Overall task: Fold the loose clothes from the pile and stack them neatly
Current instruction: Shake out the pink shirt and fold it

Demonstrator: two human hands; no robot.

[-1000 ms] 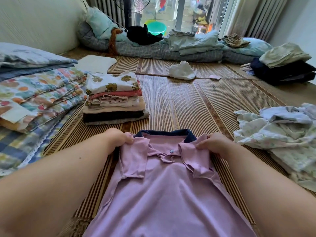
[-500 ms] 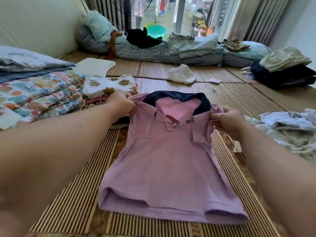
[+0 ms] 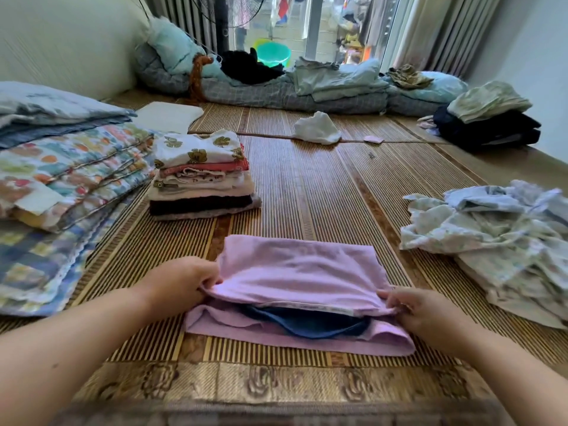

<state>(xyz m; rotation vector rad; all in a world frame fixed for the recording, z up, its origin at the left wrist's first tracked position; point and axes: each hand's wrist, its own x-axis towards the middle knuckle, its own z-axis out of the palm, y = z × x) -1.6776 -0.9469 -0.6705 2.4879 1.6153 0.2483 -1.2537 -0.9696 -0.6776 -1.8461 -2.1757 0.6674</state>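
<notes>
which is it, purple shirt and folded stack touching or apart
Apart. The head view shows a strip of bare mat between the purple shirt and the folded stack.

A home, a room lived in at floor level. A woven mat (image 3: 322,195) covers the floor, folded quilts (image 3: 70,167) lie at the left, and rolled bedding (image 3: 276,93) lines the far wall. A stack of folded clothes (image 3: 201,176) and a loose pile of clothes (image 3: 498,238) sit on the mat. Behind stand a fan (image 3: 242,10), curtains (image 3: 436,29) and a glass door (image 3: 322,26) — with a green basin (image 3: 273,53) beyond it.

Bare left grip (image 3: 181,284), bare right grip (image 3: 427,315), bare forearms (image 3: 76,342)
</notes>
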